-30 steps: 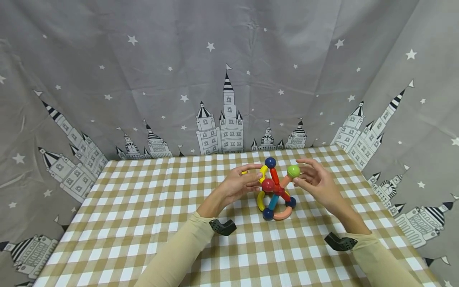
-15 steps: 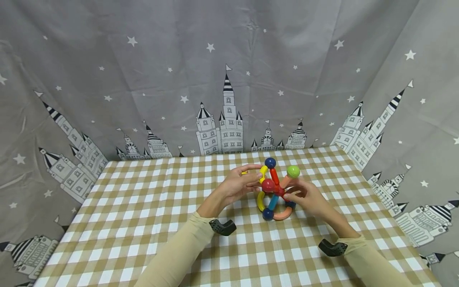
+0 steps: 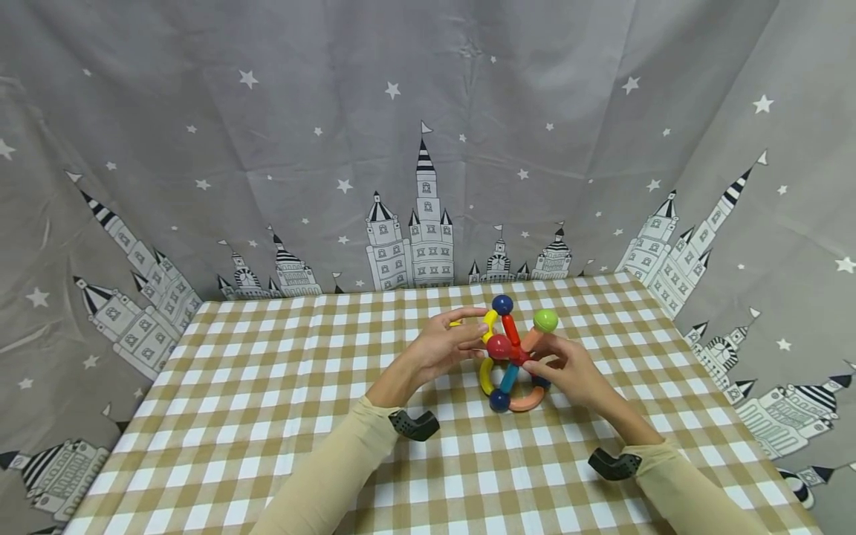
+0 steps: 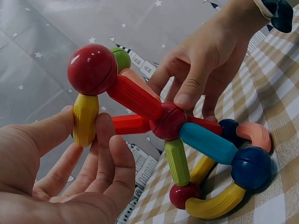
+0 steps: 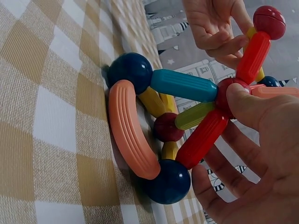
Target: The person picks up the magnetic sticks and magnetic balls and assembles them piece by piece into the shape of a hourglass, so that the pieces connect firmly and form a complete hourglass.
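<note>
A magnetic ball-and-rod model stands on the table. My left hand [image 3: 444, 343] pinches an upper straight yellow rod [image 4: 86, 119] between thumb and fingers, just under a red ball [image 4: 92, 68]. My right hand [image 3: 568, 368] grips the central red ball [image 4: 167, 122], its thumb on the ball and its fingers behind. From that centre, rods lead to a green ball [image 3: 545, 320] and, by a turquoise rod [image 5: 183, 85], to a low blue ball [image 4: 252, 169]. A curved salmon rod [image 5: 128, 128] and a curved yellow rod [image 4: 216, 201] form part of the base ring.
The table wears a brown-and-white checked cloth [image 3: 267, 401]. Behind it and at both sides hangs a grey curtain [image 3: 301, 89] printed with castles and stars. Dark wrist cameras sit on both sleeves.
My right hand has come down from beside the green ball to the central red ball and closed on it. The left hand keeps its hold; the model has barely moved.
</note>
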Motion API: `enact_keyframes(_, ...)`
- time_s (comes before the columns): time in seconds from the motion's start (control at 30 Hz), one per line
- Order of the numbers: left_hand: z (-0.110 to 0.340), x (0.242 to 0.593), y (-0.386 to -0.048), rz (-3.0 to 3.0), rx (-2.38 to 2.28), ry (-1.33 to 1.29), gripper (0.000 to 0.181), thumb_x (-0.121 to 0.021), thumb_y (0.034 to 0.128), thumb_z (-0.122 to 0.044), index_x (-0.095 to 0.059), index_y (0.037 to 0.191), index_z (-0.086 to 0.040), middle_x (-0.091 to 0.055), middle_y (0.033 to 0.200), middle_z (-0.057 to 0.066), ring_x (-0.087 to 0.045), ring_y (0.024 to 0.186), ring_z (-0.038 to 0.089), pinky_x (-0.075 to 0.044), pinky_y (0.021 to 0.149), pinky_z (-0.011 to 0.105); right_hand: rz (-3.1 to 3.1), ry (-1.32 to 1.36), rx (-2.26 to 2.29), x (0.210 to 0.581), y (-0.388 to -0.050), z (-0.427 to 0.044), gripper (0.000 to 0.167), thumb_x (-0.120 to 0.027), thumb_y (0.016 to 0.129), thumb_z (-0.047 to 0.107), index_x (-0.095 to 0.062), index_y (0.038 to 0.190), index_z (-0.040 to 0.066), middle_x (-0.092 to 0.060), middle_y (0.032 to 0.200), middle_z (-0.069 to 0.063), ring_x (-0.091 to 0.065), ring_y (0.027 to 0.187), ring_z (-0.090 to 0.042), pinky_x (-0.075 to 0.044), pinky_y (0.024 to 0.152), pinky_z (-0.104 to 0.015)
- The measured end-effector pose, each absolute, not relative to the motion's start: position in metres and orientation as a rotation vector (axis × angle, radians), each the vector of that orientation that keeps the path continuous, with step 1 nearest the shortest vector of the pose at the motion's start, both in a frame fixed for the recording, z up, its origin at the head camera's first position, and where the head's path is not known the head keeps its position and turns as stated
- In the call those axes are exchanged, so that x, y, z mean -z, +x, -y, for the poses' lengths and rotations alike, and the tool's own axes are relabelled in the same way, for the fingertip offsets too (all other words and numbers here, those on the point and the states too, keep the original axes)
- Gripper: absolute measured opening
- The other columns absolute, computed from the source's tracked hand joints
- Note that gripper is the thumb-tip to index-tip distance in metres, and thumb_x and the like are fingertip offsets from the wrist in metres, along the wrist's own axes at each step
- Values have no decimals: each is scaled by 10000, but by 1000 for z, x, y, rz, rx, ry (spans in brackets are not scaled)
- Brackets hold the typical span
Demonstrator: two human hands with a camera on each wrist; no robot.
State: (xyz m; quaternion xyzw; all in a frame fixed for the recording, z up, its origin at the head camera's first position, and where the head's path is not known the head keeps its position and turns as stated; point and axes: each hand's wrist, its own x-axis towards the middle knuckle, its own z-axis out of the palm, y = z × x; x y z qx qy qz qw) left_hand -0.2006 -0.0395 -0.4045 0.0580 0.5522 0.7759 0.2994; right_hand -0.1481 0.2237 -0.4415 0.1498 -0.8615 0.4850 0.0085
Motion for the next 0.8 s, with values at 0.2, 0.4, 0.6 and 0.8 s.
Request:
enact_keyframes(0.2, 44, 404, -199, -1459, -2079, 165, 417, -681, 999, -126, -592, 1404, -73, -710, 996, 69, -693, 852, 208, -570, 799, 327, 2697, 481, -1461, 440, -148, -218, 284, -779, 933, 193, -689, 1167, 59, -716, 1067, -60, -687, 983, -237, -604, 808, -346)
enact_keyframes(0.4, 50, 406, -198, -1453, -2097, 203, 430, -656, 1005, -91, -558, 1421, -49, -728, 996, 68, -698, 853, 204, -562, 787, 330, 2701, 475, -1471, 440, -147, -212, 297, -772, 941, 209, -682, 1167, 39, -714, 1067, -73, -689, 994, -256, -606, 812, -400)
enact_keyframes(0.6, 63, 408, -194, -1492, -2097, 154, 421, -678, 997, -111, -595, 1410, -94, -710, 1083, 96, -659, 857, 213, -560, 816, 335, 2693, 518, -1527, 444, -150, -200, 299, -772, 942, 204, -678, 1178, 46, -719, 1070, -74, -687, 989, -248, -600, 815, -364)
enact_keyframes(0.8, 77, 408, -191, -1515, -2100, 144, 431, -667, 1005, -113, -573, 1425, -86, -699, 1161, 133, -655, 895, 221, -534, 924, 401, 2676, 533, -1533, 446, -151, -187, 267, -780, 936, 227, -686, 1140, 82, -716, 1046, -32, -686, 979, -215, -597, 813, -346)
